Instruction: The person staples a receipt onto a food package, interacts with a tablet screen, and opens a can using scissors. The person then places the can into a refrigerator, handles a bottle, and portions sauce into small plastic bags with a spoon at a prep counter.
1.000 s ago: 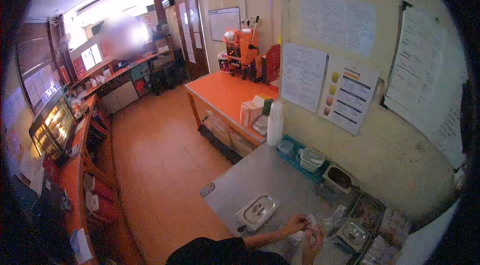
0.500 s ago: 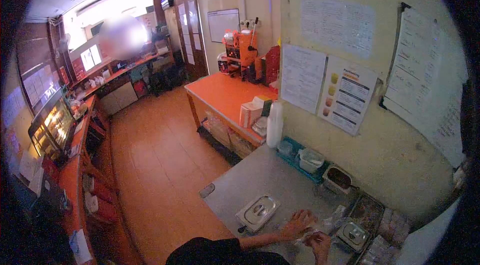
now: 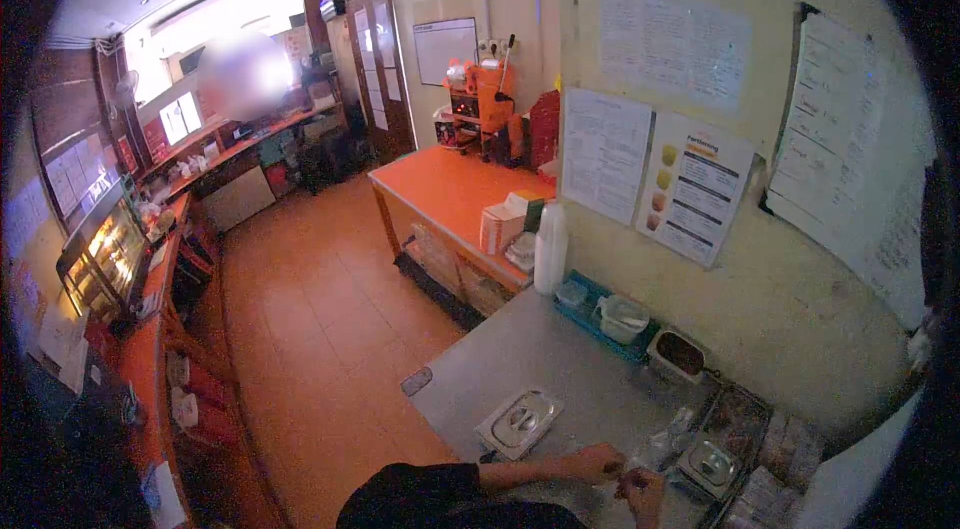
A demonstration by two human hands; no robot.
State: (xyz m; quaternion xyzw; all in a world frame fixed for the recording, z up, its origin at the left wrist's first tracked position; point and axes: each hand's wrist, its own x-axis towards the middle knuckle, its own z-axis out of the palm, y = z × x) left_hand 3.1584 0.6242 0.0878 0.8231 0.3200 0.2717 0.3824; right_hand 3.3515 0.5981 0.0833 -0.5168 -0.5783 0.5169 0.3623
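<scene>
Over the metal table (image 3: pixel 450 359), my left hand (image 3: pixel 598 463) is closed, its fingers curled in. Close beside it, my right hand (image 3: pixel 641 491) is closed too, fingertips pinched towards the left hand. A little pale, see-through material shows between and below them, too small and blurred to name. Clear plastic bags (image 3: pixel 668 441) lie just beyond my hands. Left of them rests a steel pan lid (image 3: pixel 522 421) with a handle. To the right, another steel lid (image 3: pixel 710 464) sits on a long metal tray (image 3: pixel 742 419) with dark food in it.
Along the wall stand a steel pan (image 3: pixel 678 356) of dark food, a white tub (image 3: pixel 622 317) in a teal basket (image 3: pixel 590 331), and stacked white cups (image 3: pixel 550 249). Packed clear bags (image 3: pixel 790 454) lie at right. An orange table (image 3: pixel 440 189) stands beyond; a long counter (image 3: pixel 150 339) runs along the left.
My left hand has gone from spread, flat fingers to a closed grip, moving slightly closer to my right hand. The right hand stays pinched, nearly in place.
</scene>
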